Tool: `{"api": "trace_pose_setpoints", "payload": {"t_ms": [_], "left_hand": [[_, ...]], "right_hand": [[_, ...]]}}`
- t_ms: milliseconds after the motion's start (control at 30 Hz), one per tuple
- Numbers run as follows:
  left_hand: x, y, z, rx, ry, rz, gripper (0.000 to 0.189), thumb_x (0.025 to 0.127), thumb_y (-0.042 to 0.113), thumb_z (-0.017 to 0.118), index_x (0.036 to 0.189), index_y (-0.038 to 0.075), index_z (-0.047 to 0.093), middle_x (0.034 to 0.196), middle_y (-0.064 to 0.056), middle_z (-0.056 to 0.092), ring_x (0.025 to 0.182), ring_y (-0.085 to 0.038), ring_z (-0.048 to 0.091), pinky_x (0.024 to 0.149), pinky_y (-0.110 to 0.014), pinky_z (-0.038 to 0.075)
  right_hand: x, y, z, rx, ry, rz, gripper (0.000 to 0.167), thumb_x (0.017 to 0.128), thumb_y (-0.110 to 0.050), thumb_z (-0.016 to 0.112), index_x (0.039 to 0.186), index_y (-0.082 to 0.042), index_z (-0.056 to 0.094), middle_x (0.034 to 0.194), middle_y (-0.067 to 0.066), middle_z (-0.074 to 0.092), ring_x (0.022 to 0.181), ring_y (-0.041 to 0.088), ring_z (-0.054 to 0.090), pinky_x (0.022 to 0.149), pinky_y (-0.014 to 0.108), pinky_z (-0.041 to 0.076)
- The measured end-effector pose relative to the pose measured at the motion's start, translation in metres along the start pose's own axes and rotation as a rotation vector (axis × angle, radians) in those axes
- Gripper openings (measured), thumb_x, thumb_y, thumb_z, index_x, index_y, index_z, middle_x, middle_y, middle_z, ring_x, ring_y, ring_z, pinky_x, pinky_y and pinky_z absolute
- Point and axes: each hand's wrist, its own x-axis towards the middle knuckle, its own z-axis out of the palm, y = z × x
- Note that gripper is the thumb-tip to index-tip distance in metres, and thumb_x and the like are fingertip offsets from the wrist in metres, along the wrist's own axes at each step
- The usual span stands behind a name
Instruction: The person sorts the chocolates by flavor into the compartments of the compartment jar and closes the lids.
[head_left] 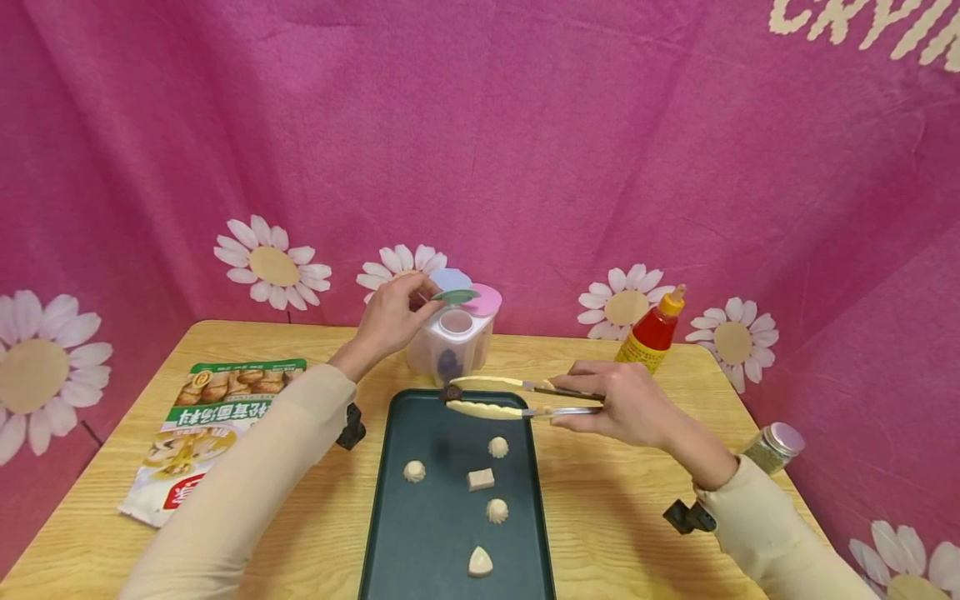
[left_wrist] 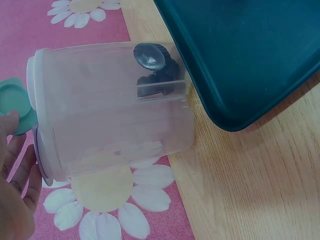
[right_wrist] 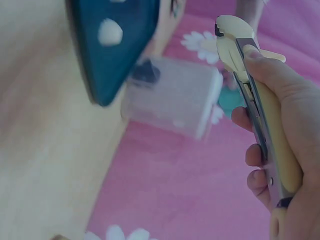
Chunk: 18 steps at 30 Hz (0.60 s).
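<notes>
At the back of the table stands a clear plastic container (head_left: 426,354) with blue, pink and green flip lids. My left hand (head_left: 393,315) pinches the raised green lid (head_left: 457,297), leaving the round opening beneath it uncovered. Several dark chocolate-like pieces (left_wrist: 150,56) lie at the container's bottom. My right hand (head_left: 618,402) grips a pair of tongs (head_left: 491,411) with cream-coloured tips. Between those tips is a small dark piece (head_left: 452,393), held over the far edge of a dark tray (head_left: 420,542). Several cream-coloured pieces (head_left: 481,479), some swirled, one block-shaped and one triangular, lie on the tray.
A food packet (head_left: 217,425) lies flat on the left of the table. To the right are a red sauce bottle (head_left: 651,333) with a yellow cap and a small jar (head_left: 772,447) with a pale lid. Behind the table hangs a pink cloth (head_left: 525,150) with daisies.
</notes>
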Motion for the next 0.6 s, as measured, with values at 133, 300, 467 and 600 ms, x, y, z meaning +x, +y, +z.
{"api": "trace_pose_setpoints", "payload": {"t_ms": [133,300,467,600], "left_hand": [[0.0,0.0,0.0,-0.003,0.004,0.004,0.014,0.097,0.019,0.077,0.106,0.009,0.073,0.104,-0.011,0.072,0.091,-0.028,0.073,0.081,-0.042,0.057],[0.0,-0.001,0.0,-0.006,0.004,0.005,0.014,0.097,0.019,0.077,0.106,0.009,0.073,0.105,-0.011,0.072,0.091,-0.027,0.073,0.081,-0.042,0.057],[0.001,-0.002,0.001,-0.004,0.001,0.004,0.013,0.097,0.017,0.077,0.106,0.008,0.072,0.105,-0.011,0.072,0.091,-0.027,0.073,0.082,-0.042,0.058],[0.001,-0.001,0.001,-0.003,-0.002,0.005,0.014,0.097,0.018,0.077,0.106,0.008,0.072,0.105,-0.011,0.072,0.092,-0.027,0.074,0.083,-0.042,0.058]], "right_hand": [[0.01,0.015,-0.011,-0.026,0.044,0.034,0.048,0.078,-0.035,0.094,0.116,-0.01,0.081,0.094,0.002,0.077,0.066,0.004,0.053,0.053,0.016,0.039],[0.026,0.03,-0.019,-0.042,0.068,0.112,0.051,0.076,-0.033,0.095,0.118,-0.007,0.08,0.101,0.009,0.079,0.062,0.007,0.05,0.052,0.02,0.039],[0.041,0.043,-0.02,-0.052,0.08,0.128,0.053,0.077,-0.036,0.094,0.118,-0.006,0.08,0.086,0.006,0.075,0.058,0.006,0.042,0.051,0.021,0.033],[0.049,0.051,-0.018,-0.051,0.079,0.126,0.051,0.079,-0.037,0.093,0.117,-0.006,0.081,0.074,0.001,0.065,0.057,0.006,0.039,0.051,0.022,0.03]]}}
